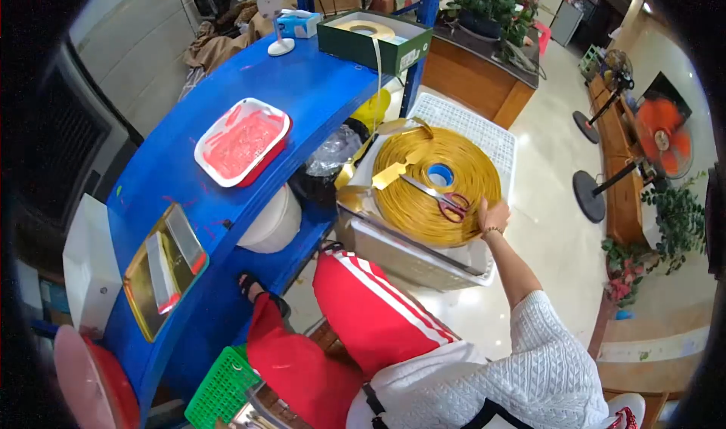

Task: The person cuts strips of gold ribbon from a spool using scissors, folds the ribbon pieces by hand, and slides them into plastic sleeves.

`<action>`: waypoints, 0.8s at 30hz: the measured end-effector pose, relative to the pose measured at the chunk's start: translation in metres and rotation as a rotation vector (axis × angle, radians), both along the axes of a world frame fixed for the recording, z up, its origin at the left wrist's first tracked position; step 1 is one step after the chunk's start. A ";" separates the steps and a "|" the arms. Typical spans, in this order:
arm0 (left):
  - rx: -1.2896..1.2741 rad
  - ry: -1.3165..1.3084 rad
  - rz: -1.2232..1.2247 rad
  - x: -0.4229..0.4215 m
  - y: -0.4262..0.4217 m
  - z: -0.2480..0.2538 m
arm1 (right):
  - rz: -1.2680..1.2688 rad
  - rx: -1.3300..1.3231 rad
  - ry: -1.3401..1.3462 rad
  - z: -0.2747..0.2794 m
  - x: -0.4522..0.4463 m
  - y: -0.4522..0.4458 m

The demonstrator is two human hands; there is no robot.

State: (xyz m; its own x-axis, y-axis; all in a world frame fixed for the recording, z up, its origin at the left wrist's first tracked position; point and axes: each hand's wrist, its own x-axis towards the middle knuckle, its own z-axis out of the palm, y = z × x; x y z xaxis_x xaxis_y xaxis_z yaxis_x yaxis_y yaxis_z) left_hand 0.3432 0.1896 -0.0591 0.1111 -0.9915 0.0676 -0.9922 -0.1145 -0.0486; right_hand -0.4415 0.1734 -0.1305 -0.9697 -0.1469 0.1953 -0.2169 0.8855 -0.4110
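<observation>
My right hand (494, 216) is at the right edge of a large flat roll of gold ribbon (473, 164), its fingers curled against the rim. The roll lies on top of a box and has a blue core (440, 175). Scissors with dark red handles (454, 207) rest on the roll, blades pointing toward the upper left. A loose gold strip (389, 175) lies near the blades, and more gold pieces hang over the left side. My left hand is out of view.
A white perforated crate (495, 138) sits behind the roll. On the blue table (318, 74) are a white tray with pink-red contents (246, 138), a green box (408, 51) and a gold-rimmed tray (140, 278). A green basket (221, 390) is low left; fans (662, 138) stand right.
</observation>
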 end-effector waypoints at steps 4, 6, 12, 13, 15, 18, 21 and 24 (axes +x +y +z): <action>-0.229 0.514 -0.240 -0.120 -0.107 -0.014 | 0.721 -0.175 0.353 0.017 0.028 -0.010; -0.304 0.507 -0.567 -0.219 -0.151 0.004 | 0.913 -0.182 0.362 0.026 0.045 -0.011; -0.031 0.424 -1.093 -0.442 -0.222 -0.012 | 0.810 0.132 0.164 0.016 0.026 -0.006; 0.012 0.385 -1.104 -0.466 -0.227 -0.016 | 0.826 0.123 0.158 0.015 0.022 -0.007; 0.043 0.332 -1.125 -0.499 -0.242 -0.030 | 0.853 0.164 0.138 0.018 0.018 -0.012; 0.075 0.282 -1.143 -0.525 -0.255 -0.049 | 0.915 0.202 0.132 0.024 0.009 -0.024; 0.135 0.240 -1.168 -0.530 -0.261 -0.060 | 0.964 0.273 0.107 0.019 0.008 -0.030; 0.077 0.203 -1.156 -0.533 -0.269 -0.079 | 0.966 0.243 0.117 0.026 0.010 -0.037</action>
